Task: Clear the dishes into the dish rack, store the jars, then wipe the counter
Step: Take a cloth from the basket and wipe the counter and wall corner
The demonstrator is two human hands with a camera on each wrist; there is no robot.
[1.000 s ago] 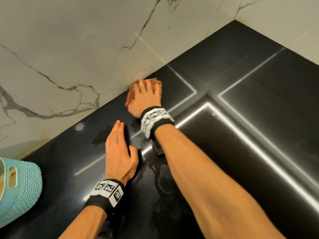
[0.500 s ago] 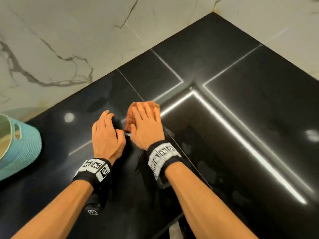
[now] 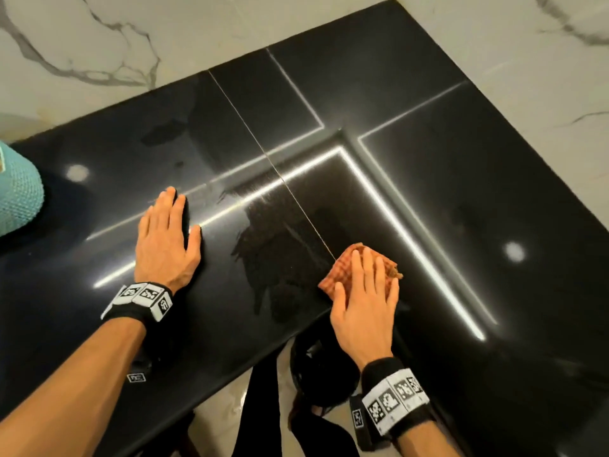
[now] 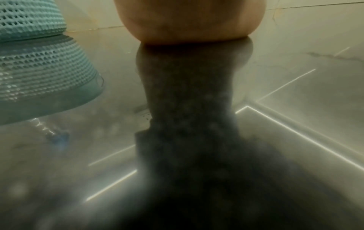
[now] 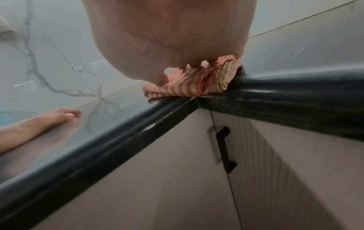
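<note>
An orange checked cloth (image 3: 342, 268) lies on the glossy black counter (image 3: 428, 94) at its inner front corner. My right hand (image 3: 365, 291) presses flat on the cloth with straight fingers. In the right wrist view the bunched cloth (image 5: 193, 84) sits under my palm at the counter's rounded edge (image 5: 118, 140). My left hand (image 3: 164, 235) rests flat on the counter to the left, fingers straight, holding nothing. A wet streak (image 3: 273, 252) shows on the counter between my hands.
A teal mesh basket (image 3: 16, 192) stands at the far left of the counter, also large in the left wrist view as the basket (image 4: 29, 62). Marble walls (image 3: 99, 44) bound the counter at back and right. A cabinet door with a black handle (image 5: 224, 149) lies below the edge.
My right hand has drawn the cloth from the back wall toward the counter's front edge and rightward. My left hand stayed flat on the counter to the left.
</note>
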